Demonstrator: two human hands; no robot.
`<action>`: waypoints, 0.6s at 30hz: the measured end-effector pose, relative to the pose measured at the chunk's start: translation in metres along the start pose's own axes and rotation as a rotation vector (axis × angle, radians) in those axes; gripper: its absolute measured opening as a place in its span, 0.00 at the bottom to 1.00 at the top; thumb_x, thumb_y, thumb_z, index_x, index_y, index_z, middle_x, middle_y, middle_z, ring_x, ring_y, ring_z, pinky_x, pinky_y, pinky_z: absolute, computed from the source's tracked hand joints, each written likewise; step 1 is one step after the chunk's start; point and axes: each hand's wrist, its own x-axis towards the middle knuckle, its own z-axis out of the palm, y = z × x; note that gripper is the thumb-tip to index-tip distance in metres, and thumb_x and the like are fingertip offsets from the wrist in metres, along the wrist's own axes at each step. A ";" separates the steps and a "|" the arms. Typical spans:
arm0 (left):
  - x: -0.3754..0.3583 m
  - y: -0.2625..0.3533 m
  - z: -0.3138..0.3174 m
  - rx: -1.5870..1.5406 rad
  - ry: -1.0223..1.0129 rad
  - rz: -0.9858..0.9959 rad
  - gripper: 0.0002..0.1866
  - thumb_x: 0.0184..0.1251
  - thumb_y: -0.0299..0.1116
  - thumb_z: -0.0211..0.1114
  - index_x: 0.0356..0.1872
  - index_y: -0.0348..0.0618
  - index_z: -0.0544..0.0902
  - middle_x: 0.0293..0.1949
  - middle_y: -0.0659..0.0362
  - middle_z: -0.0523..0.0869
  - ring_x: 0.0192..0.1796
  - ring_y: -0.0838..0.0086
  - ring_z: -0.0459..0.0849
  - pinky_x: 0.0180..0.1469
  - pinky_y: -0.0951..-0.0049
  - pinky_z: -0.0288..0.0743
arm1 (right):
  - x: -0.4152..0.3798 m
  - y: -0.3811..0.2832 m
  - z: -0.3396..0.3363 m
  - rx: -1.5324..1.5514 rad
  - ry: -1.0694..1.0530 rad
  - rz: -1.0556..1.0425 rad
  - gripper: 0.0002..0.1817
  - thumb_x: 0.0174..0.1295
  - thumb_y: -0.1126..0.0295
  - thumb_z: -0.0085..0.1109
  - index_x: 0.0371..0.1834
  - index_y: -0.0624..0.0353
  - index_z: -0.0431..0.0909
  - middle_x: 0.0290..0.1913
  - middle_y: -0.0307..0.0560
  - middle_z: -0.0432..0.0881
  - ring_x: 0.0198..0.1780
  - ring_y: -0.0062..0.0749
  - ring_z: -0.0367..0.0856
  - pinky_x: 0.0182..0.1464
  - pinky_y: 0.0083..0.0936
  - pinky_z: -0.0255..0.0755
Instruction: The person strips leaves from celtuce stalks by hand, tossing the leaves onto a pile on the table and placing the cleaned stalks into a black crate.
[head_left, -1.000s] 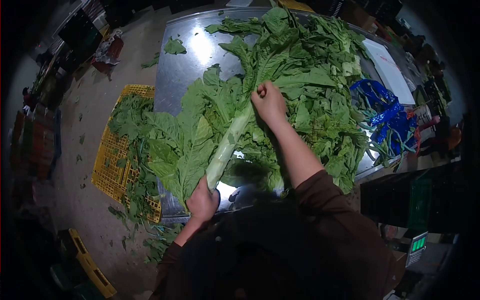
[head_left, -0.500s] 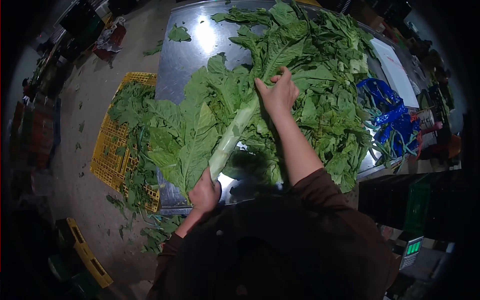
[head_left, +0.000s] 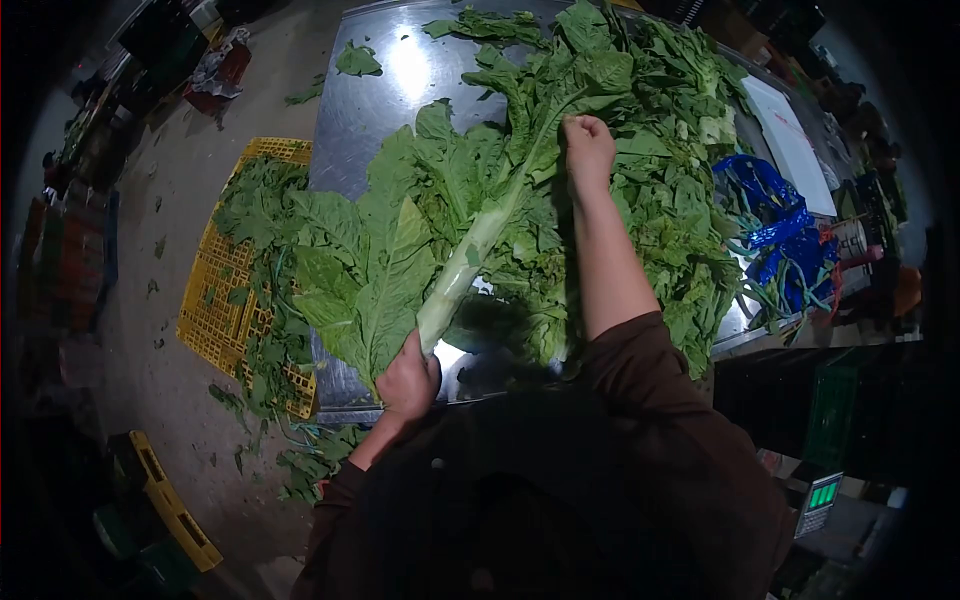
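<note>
A thick pale green stalk (head_left: 466, 262) with large leaves at its upper end lies slantwise over the metal table (head_left: 345, 130). My left hand (head_left: 408, 383) is closed round its lower end, by the table's front edge. Near the leafy top, my right hand (head_left: 590, 150) has its fingers pinched together at the edge of a leaf (head_left: 600, 100); the pinch itself is partly hidden. Broad leaves (head_left: 385, 270) spread to the left of the stalk. A big heap of leaves (head_left: 680, 220) covers the table's right side.
A yellow crate (head_left: 215, 300) with leaves in it stands on the floor at the left. Blue shiny ribbon (head_left: 775, 215) and a white board (head_left: 790, 140) are at the table's right. A scale with a green display (head_left: 824, 494) sits at the lower right.
My right hand has moved up and slightly right from the upper stalk, and its spread fingers have closed together. My left hand has stayed on the stalk's lower end.
</note>
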 end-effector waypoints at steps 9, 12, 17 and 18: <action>0.005 0.008 -0.010 -0.051 -0.127 -0.107 0.29 0.50 0.35 0.65 0.59 0.51 0.73 0.37 0.46 0.84 0.38 0.46 0.82 0.41 0.50 0.75 | -0.107 -0.085 0.044 0.027 -0.240 -0.357 0.08 0.68 0.66 0.51 0.42 0.58 0.67 0.29 0.39 0.72 0.30 0.24 0.71 0.33 0.26 0.69; 0.006 0.007 -0.009 0.023 -0.200 -0.137 0.28 0.52 0.35 0.65 0.58 0.47 0.73 0.35 0.48 0.84 0.41 0.56 0.84 0.42 0.57 0.77 | -0.194 -0.089 0.068 -0.106 -0.758 -0.492 0.09 0.65 0.66 0.51 0.40 0.61 0.67 0.29 0.52 0.77 0.28 0.45 0.78 0.32 0.38 0.71; 0.001 -0.012 0.002 0.025 -0.129 0.050 0.24 0.59 0.39 0.64 0.56 0.46 0.73 0.37 0.46 0.83 0.39 0.54 0.83 0.39 0.55 0.76 | -0.265 -0.106 0.088 -0.227 -1.470 -0.294 0.12 0.66 0.61 0.52 0.44 0.56 0.67 0.38 0.51 0.76 0.42 0.48 0.79 0.43 0.42 0.72; 0.000 -0.013 0.004 0.020 -0.115 0.087 0.23 0.60 0.40 0.64 0.56 0.45 0.73 0.38 0.45 0.83 0.38 0.53 0.83 0.39 0.55 0.76 | -0.252 -0.112 0.094 -0.278 -1.332 -0.394 0.15 0.66 0.59 0.52 0.47 0.57 0.68 0.44 0.53 0.75 0.49 0.50 0.76 0.49 0.43 0.70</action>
